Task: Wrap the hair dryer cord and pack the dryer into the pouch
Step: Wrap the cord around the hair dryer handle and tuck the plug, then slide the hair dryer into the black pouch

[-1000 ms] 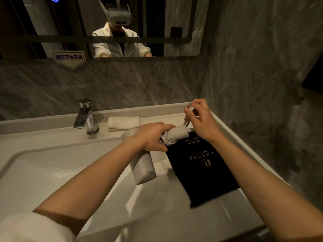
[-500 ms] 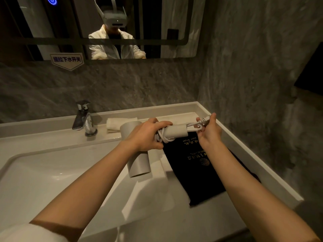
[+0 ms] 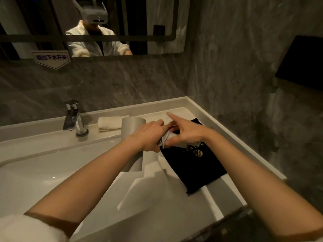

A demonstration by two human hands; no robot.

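A pale grey hair dryer [image 3: 132,126] is held above the right side of the counter, barrel running front to back, handle pointing right. My left hand [image 3: 148,137] grips it where the handle joins the barrel. White cord [image 3: 164,139] is coiled around the handle between my hands. My right hand [image 3: 185,131] covers the handle and cord, thumb underneath, index finger stretched out; the plug is hidden. The flat black pouch [image 3: 195,168] with gold print lies on the counter under my right hand.
A white basin [image 3: 43,173] fills the left. A chrome tap [image 3: 73,117] stands behind it, a folded white towel [image 3: 109,122] beside the tap. The grey stone wall [image 3: 236,84] closes the right side. A mirror [image 3: 139,23] hangs above.
My right hand has come back in from the handle's end and now lies over the wrapped handle. The cord end it held out to the right is no longer visible.
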